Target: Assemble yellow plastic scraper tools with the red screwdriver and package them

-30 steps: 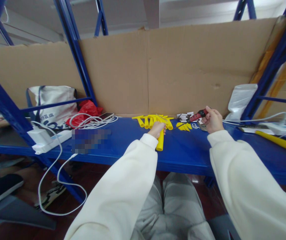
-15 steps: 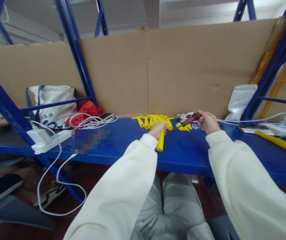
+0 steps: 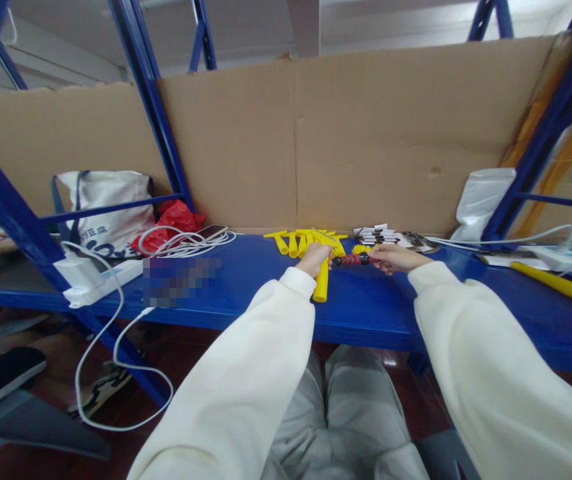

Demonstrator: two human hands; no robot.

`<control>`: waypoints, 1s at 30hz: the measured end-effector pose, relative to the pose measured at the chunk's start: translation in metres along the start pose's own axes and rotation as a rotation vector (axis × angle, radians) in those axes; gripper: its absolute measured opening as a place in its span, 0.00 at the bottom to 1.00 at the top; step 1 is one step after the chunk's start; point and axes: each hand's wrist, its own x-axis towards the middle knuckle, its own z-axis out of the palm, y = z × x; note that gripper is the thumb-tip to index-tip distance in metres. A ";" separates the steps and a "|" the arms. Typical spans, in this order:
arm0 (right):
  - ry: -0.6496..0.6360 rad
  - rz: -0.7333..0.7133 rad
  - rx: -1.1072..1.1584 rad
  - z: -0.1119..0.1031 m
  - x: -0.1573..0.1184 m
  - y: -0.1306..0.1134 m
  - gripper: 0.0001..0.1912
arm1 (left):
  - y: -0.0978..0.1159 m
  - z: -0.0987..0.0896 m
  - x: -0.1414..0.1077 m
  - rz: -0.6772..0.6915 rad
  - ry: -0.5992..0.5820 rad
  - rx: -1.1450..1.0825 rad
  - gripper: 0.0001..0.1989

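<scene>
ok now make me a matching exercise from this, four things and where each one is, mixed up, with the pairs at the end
Things
1. tool with a red-and-black handle
2. short yellow tube in front of the yellow cluster
3. red plastic bag
4. long yellow bar

Places
A. beside the pale tote bag
B. gripped in the left hand
C. at the far right of the picture
D. held by the right hand

Pairs: 1-D, 2-B, 3-A, 4-C

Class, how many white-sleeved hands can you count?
2: the left hand, gripping a yellow tube; the right hand, to its right, holding a red-and-black tool handle.
</scene>
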 end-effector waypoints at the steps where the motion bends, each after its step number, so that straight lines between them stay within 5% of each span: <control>1: -0.020 0.000 -0.023 0.000 0.000 0.001 0.24 | 0.000 0.000 0.000 -0.003 -0.003 0.001 0.11; 7: -0.169 -0.050 -0.121 -0.003 0.003 0.006 0.26 | -0.001 0.000 0.000 -0.005 -0.019 -0.004 0.10; 24: -0.169 -0.076 -0.229 -0.007 0.008 0.012 0.23 | 0.000 0.001 -0.001 0.000 -0.026 0.011 0.10; 27: -0.106 -0.074 -0.230 -0.009 0.011 0.012 0.22 | 0.000 0.001 -0.001 0.006 -0.029 0.012 0.10; 30: 0.103 -0.098 -0.275 -0.019 0.013 0.008 0.20 | 0.000 0.001 -0.002 0.007 -0.023 0.004 0.10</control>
